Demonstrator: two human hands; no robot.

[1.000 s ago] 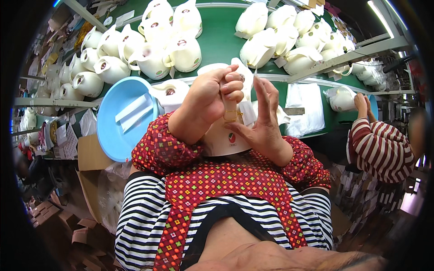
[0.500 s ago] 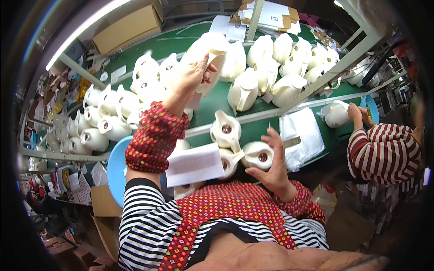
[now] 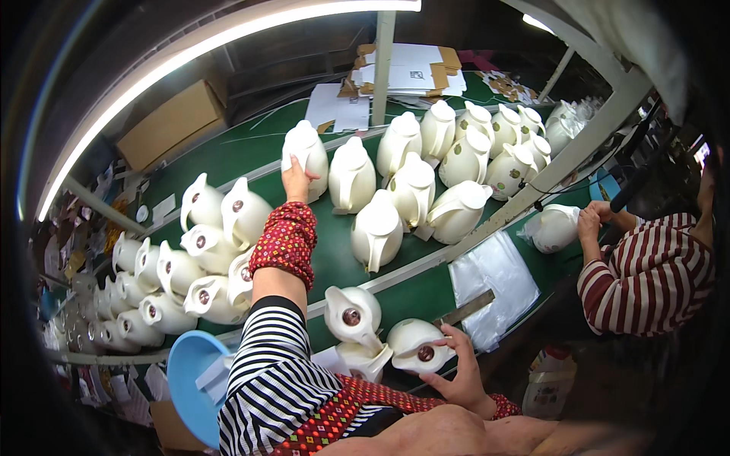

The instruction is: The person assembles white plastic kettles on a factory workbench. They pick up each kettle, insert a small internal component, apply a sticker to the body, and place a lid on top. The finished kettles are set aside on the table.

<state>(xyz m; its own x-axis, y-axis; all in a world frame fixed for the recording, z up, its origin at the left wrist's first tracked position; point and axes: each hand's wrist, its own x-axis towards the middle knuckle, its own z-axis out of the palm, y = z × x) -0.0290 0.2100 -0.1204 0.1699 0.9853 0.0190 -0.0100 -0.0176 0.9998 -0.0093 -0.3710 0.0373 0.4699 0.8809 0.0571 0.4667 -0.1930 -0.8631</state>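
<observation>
My left hand (image 3: 298,182) reaches far over the green work surface. Its fingers close around the handle side of a white jug (image 3: 306,143) standing upright there. Close to my body, my right hand (image 3: 462,374) has thumb and index finger spread apart. It is beside a white jug with a round brown centre (image 3: 418,346); whether a fingertip touches that jug I cannot tell. Another such jug (image 3: 352,315) stands to its left, and a third (image 3: 363,360) sits partly hidden below it. A white paper sheet (image 3: 332,360) shows partly behind my left sleeve.
Several white jugs (image 3: 378,232) stand on the green surface (image 3: 323,243), with more rows at left. A blue basin (image 3: 186,380) is near my left elbow. Clear plastic bags (image 3: 498,289) lie at right. A co-worker's hands (image 3: 593,220) touch a bagged jug (image 3: 553,229). A metal post (image 3: 383,68) rises beyond.
My left hand has brought the lifted jug down onto the far part of the green surface. My right hand remains near the close jugs. The view has shifted.
</observation>
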